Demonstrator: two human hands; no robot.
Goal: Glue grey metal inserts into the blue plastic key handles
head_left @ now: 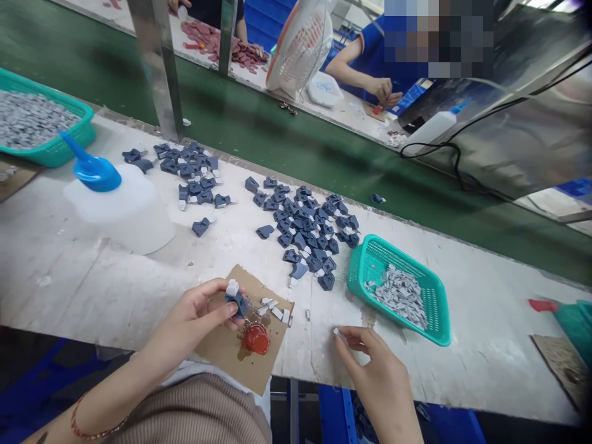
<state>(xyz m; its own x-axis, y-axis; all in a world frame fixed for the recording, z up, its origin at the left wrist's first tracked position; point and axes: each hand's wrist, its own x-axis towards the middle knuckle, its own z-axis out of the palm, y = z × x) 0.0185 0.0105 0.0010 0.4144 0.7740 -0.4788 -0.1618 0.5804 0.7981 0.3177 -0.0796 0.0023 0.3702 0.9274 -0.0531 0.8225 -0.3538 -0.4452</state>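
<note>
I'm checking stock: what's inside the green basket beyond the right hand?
The green basket holds a heap of small grey pieces, with some bare green showing at the left end. What lies beneath the top layer is covered.

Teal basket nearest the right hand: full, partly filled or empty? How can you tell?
Partly filled: small grey pieces lie in the teal basket below its rim, with bare mesh walls showing.

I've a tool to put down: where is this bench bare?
Largely bare: the bench between the green basket by the right hand and the far-right cardboard; also in front of the white bottle, left of the left hand. Crowded: beyond the near cardboard, where dark blue parts spread.
</note>
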